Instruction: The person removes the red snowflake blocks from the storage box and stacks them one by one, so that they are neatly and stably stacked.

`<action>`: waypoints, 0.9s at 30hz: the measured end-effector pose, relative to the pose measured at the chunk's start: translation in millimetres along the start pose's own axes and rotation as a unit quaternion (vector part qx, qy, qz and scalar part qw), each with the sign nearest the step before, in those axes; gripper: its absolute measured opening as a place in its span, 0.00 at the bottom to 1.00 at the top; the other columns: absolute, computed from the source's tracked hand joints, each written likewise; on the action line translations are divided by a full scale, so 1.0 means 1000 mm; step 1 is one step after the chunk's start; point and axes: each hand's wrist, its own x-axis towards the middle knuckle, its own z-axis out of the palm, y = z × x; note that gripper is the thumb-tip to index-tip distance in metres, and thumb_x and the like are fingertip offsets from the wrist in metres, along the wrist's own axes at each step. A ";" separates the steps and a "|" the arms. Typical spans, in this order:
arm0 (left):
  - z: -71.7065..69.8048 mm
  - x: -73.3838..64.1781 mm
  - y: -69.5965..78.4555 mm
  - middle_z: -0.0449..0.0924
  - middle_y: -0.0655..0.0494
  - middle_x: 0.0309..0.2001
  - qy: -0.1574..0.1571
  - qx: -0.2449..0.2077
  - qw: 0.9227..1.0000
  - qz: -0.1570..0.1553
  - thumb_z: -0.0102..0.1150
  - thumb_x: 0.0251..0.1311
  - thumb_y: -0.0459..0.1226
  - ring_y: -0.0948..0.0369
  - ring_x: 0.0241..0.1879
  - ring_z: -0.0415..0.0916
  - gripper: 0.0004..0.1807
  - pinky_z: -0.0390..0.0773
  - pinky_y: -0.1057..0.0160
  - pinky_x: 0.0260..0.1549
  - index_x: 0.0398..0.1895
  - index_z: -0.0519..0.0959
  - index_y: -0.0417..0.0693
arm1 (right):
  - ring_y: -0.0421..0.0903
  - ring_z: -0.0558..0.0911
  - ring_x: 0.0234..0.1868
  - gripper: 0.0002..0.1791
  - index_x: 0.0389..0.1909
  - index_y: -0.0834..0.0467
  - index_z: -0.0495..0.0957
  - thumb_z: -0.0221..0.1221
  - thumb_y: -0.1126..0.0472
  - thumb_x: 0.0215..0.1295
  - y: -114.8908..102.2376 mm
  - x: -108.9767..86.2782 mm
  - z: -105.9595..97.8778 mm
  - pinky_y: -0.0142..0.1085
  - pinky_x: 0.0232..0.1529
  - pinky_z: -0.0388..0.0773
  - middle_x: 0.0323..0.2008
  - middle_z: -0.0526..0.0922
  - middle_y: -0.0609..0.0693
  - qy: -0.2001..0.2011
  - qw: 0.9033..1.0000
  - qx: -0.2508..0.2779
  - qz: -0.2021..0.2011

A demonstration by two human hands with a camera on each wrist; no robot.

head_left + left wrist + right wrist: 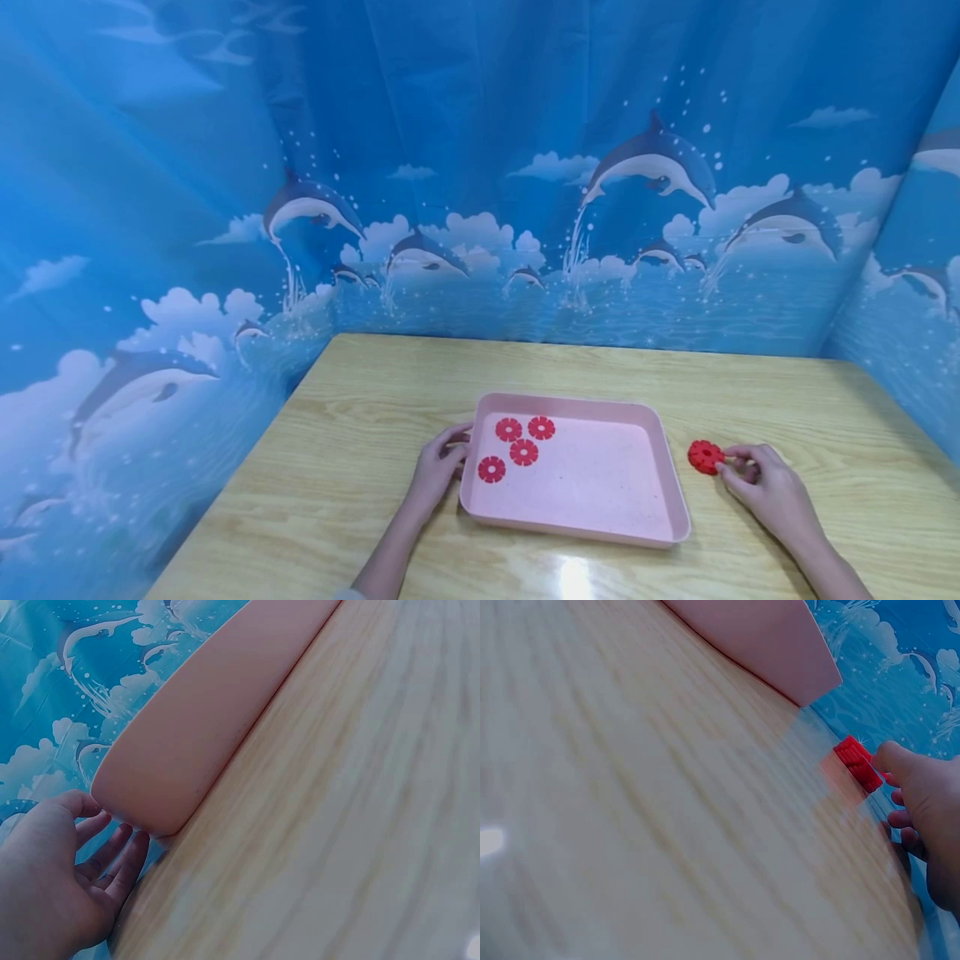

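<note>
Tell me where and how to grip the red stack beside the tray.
Pinch the red stack by its outer rim, probably from the right: it lies flat, its layers forming a thick side, and the pink tray stands to its left.

I stand in an indoor corner screened by blue sheeting, hung in soft folds behind and beside a pale wood-grain table. Across the sheeting, printed dolphins leap from a sparkling sea before white clouds. A pink tray of flat red discs marks a small tabletop workspace, and a glare shines off the wood. Whether this is a home, classroom or studio, I cannot tell; the sheeting hides what lies beyond.
</note>
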 end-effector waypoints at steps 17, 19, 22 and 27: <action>0.001 -0.001 0.002 0.72 0.40 0.45 0.006 0.009 1.000 0.002 0.52 0.57 0.30 0.54 0.36 0.75 0.21 0.81 0.64 0.26 0.55 0.72 0.34 | 0.31 0.67 0.23 0.12 0.32 0.63 0.78 0.67 0.67 0.45 0.001 0.000 0.000 0.23 0.21 0.63 0.26 0.73 0.47 0.000 1.000 0.000 0.005; 0.001 -0.001 0.001 0.73 0.40 0.45 0.006 0.009 1.000 0.003 0.52 0.57 0.30 0.54 0.36 0.75 0.21 0.81 0.64 0.26 0.55 0.72 0.34 | 0.31 0.67 0.23 0.12 0.32 0.63 0.78 0.67 0.67 0.45 0.001 0.000 0.000 0.23 0.21 0.63 0.26 0.73 0.47 -0.001 1.000 -0.001 0.007; 0.001 0.000 0.001 0.73 0.40 0.45 0.007 0.008 1.000 0.001 0.52 0.57 0.29 0.55 0.36 0.74 0.21 0.81 0.64 0.26 0.55 0.72 0.34 | 0.31 0.67 0.23 0.12 0.32 0.63 0.78 0.67 0.67 0.45 0.001 0.000 0.000 0.23 0.21 0.63 0.26 0.73 0.47 -0.001 1.000 0.000 0.009; 0.002 -0.002 0.005 0.73 0.40 0.45 0.006 0.004 1.000 -0.001 0.52 0.57 0.29 0.54 0.36 0.74 0.20 0.81 0.63 0.26 0.55 0.72 0.33 | 0.31 0.67 0.23 0.12 0.32 0.62 0.78 0.67 0.67 0.45 0.001 -0.001 0.000 0.23 0.21 0.62 0.26 0.72 0.47 0.000 1.000 0.001 0.010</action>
